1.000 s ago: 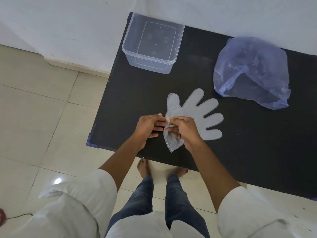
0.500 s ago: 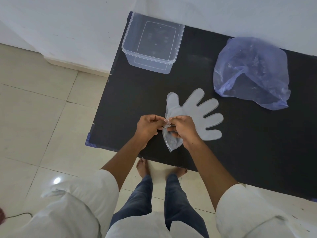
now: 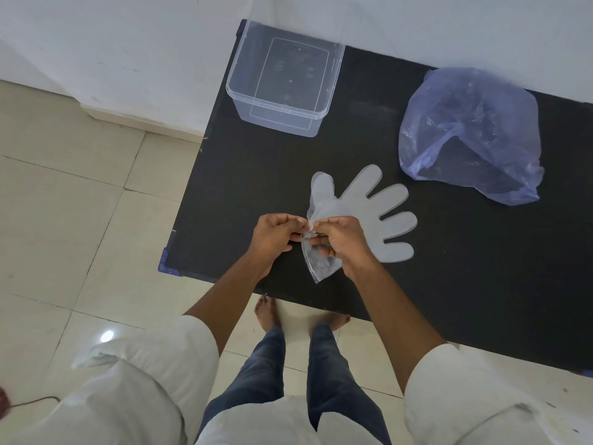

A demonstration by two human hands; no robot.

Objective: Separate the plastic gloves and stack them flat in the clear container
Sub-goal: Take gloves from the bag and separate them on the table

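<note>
Head view: left hand (image 3: 274,234) and right hand (image 3: 341,242) (knuckles up, fingers curled) pinch the plastic gloves (image 3: 359,216) at the cuff over the bench (image 3: 449,268).

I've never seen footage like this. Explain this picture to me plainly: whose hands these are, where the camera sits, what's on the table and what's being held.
There is no machine here. A person wears a camera on the head, so you look down past their white sleeves at their own two hands, with their legs and bare feet on the tiled floor below.

On the black table lie thin plastic gloves, spread flat, fingers pointing away to the right. The left hand and the right hand both pinch the cuff edge, which is lifted and crumpled; this grip looks like peeling one glove off the pile.

At the far left corner stands the clear container, open, with no gloves visible inside. To the right lies a crumpled bluish plastic bag.
</note>
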